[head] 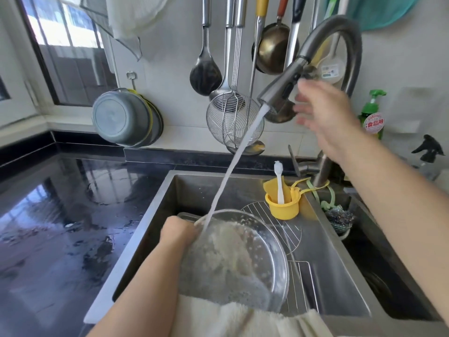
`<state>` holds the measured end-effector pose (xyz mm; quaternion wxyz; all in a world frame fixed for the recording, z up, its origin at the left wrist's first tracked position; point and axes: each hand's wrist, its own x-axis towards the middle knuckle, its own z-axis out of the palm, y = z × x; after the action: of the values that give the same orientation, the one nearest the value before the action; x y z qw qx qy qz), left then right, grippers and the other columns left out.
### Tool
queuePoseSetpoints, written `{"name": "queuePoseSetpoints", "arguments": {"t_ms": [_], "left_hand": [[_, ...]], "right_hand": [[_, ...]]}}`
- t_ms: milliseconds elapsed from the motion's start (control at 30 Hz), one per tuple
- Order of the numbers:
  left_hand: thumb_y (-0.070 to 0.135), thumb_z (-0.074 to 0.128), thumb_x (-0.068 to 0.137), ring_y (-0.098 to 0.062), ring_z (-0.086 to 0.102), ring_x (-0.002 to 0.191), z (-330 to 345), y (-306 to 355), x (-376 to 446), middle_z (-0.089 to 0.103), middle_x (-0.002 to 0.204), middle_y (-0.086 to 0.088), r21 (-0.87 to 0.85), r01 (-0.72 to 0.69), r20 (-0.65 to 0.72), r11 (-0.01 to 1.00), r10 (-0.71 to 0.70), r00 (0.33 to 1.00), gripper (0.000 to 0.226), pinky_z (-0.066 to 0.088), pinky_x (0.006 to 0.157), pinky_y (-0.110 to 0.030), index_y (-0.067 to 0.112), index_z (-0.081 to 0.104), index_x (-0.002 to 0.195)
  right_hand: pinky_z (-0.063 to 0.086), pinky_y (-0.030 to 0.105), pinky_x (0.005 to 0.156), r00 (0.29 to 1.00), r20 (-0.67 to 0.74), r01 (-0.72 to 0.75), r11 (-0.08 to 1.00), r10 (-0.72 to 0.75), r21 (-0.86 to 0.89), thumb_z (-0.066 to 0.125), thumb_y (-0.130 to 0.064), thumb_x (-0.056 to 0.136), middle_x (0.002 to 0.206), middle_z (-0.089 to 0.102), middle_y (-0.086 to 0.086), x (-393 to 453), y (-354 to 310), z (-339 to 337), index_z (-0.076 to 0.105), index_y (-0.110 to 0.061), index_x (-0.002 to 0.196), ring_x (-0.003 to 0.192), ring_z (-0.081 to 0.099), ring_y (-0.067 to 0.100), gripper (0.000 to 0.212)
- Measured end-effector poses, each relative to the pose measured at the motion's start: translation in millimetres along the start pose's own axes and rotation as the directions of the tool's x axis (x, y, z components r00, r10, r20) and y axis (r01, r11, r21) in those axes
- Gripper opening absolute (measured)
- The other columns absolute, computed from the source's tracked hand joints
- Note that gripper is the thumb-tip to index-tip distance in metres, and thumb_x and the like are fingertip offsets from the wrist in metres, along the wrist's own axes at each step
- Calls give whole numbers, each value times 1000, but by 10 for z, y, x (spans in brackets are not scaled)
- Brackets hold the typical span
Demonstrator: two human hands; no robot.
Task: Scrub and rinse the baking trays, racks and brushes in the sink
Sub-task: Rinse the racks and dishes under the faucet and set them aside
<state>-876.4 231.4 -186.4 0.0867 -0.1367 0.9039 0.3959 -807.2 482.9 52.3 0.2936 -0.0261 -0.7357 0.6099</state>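
Observation:
My left hand (178,231) grips the rim of a round clear glass dish (243,261), tilted over the steel sink (155,215). Water streams from the grey pull-out faucet head (283,87) into the dish, which is foamy inside. My right hand (325,115) is raised just right of the faucet head, blurred, fingers spread and holding nothing. A round wire rack (289,229) and a rectangular wire rack (301,285) lie in the sink under the dish. A white brush (279,183) stands in a yellow cup (283,205) at the sink's back.
Ladles, a wire skimmer (234,117) and small pans hang on the wall behind the faucet. A grey basin (126,117) hangs at left. A green soap bottle (373,115) stands at right. A metal scourer (340,217) hangs at the sink's right. Wet black counter (60,215) lies to the left.

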Motion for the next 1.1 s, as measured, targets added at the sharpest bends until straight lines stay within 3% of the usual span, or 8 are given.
{"name": "queuePoseSetpoints", "arguments": {"t_ms": [100, 233, 333, 467, 600, 733, 900, 1100], "left_hand": [[27, 68, 97, -23, 70, 100, -25, 70, -146, 76, 105, -5, -64, -136, 69, 989, 140, 988, 20, 56, 88, -30, 11, 79, 101], [0, 77, 80, -24, 71, 76, 13, 103, -211, 74, 69, -1, -137, -213, 149, 967, 232, 961, 17, 61, 73, -37, 16, 80, 74], [0, 75, 80, -19, 65, 66, 24, 131, -239, 67, 64, 0, -107, -257, 151, 960, 271, 951, 18, 52, 58, -27, 16, 75, 71], [4, 73, 86, -21, 61, 67, 64, 167, -224, 69, 70, -4, -191, -282, 150, 940, 312, 938, 11, 49, 62, -29, 13, 79, 84], [10, 75, 87, -26, 71, 76, 103, 207, -237, 76, 80, -8, -210, -307, 146, 928, 341, 929, 10, 59, 68, -35, 18, 81, 85], [14, 76, 89, -19, 59, 64, 221, 241, -207, 69, 72, -1, -212, -354, 158, 911, 389, 908, 8, 48, 60, -24, 19, 82, 91], [22, 80, 89, -18, 60, 61, 326, 238, -139, 75, 73, -5, -236, -356, 182, 904, 401, 898, 7, 51, 58, -29, 22, 81, 82], [16, 70, 93, -17, 61, 60, 305, 257, -150, 70, 68, 5, -79, -407, 135, 910, 414, 900, 19, 47, 52, -23, 30, 78, 81]], "right_hand": [[55, 43, 98, 997, 62, -63, 976, 51, 208, 63, -39, 98, 111, 74, 0, 112, -223, 155, 66, -20, 109, 105, 72, 20, 23], [61, 43, 89, 996, -24, -74, 958, 83, 279, 60, -30, 102, 103, 70, 1, 210, -264, 319, 63, -17, 109, 97, 73, 19, 15], [61, 41, 89, 994, -56, -82, 976, 95, 202, 59, -26, 103, 102, 70, 1, 232, -239, 351, 62, -16, 109, 92, 73, 16, 12], [58, 45, 91, 992, -107, -90, 983, 74, -162, 60, -26, 100, 110, 71, 8, 9, -54, 300, 67, -14, 106, 100, 69, 23, 15], [56, 37, 74, 996, -55, -92, 910, 76, -405, 61, -31, 98, 98, 72, 8, -438, 278, 256, 70, -16, 94, 91, 68, 24, 18], [60, 52, 82, 994, -13, -106, 888, 112, -447, 68, -45, 83, 84, 74, 0, -627, 614, 407, 71, -19, 81, 85, 71, 25, 26], [61, 50, 80, 996, -13, -89, 914, 91, -396, 72, -41, 82, 84, 74, -3, -497, 855, 571, 70, -21, 81, 84, 71, 23, 20], [55, 41, 76, 999, -54, -25, 802, -8, -596, 69, -39, 88, 88, 71, 2, -371, 995, 441, 67, -18, 87, 87, 66, 28, 21]]}}
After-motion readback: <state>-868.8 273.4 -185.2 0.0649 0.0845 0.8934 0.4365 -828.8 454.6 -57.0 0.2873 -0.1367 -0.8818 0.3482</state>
